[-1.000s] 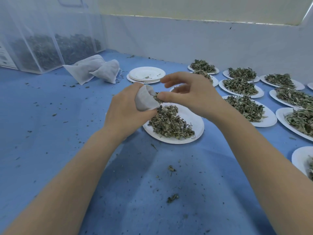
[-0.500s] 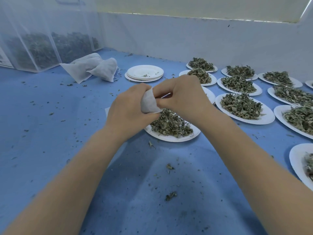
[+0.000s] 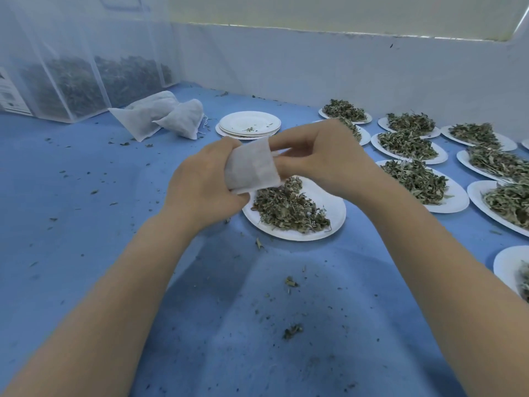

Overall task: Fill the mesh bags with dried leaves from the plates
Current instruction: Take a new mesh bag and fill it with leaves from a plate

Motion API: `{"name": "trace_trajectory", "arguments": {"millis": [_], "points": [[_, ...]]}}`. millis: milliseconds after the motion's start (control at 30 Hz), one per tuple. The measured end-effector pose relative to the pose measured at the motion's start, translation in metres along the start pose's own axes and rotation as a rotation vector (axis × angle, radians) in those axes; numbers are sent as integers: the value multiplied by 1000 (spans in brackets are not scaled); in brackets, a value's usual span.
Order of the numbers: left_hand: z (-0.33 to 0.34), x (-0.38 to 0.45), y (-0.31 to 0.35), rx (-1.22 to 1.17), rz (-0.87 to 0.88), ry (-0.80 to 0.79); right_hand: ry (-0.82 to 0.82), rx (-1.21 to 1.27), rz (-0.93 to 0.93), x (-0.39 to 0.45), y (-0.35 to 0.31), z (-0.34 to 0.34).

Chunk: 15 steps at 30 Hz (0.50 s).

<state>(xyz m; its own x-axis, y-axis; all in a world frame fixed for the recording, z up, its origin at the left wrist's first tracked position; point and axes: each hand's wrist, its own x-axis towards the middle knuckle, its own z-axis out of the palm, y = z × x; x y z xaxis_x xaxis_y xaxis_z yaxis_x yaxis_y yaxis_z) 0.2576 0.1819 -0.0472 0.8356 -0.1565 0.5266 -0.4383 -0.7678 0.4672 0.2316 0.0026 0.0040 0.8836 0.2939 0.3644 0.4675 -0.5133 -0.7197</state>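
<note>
A small white mesh bag [image 3: 252,167] is held between both hands above the blue table. My left hand [image 3: 206,184] grips the bag's left side and bottom. My right hand [image 3: 323,159] pinches the bag's right edge with fingers curled. Just below and to the right of the bag lies a white paper plate [image 3: 332,219] with a heap of dried leaves [image 3: 289,207]. Whether the bag holds leaves cannot be told.
Several more plates of dried leaves [image 3: 412,179] fill the right side. A stack of bare plates [image 3: 249,124] stands behind the hands. Two filled mesh bags [image 3: 163,116] lie at the back left beside large clear bags of leaves [image 3: 74,84]. Leaf crumbs litter the blue table [image 3: 86,210].
My right hand has come onto the bag and now pinches its edge. The bag, bunched a second ago, is now spread flat between both hands.
</note>
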Motion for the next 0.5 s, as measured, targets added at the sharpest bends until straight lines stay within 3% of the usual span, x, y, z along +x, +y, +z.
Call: {"name": "trace_trajectory", "arguments": {"millis": [67,133,300,500], "points": [[-2,2,-7,25,-52,3,108,-22,25,2,3,-5],[-3,3,-13,34,-104,7,118,-216,27,3,4,-9],[-2,3,-14,67,-133,19,-291,-537,210,-1,0,-4],[-1,4,-14,89,-106,-21,-356,-695,163,1,5,16]]}}
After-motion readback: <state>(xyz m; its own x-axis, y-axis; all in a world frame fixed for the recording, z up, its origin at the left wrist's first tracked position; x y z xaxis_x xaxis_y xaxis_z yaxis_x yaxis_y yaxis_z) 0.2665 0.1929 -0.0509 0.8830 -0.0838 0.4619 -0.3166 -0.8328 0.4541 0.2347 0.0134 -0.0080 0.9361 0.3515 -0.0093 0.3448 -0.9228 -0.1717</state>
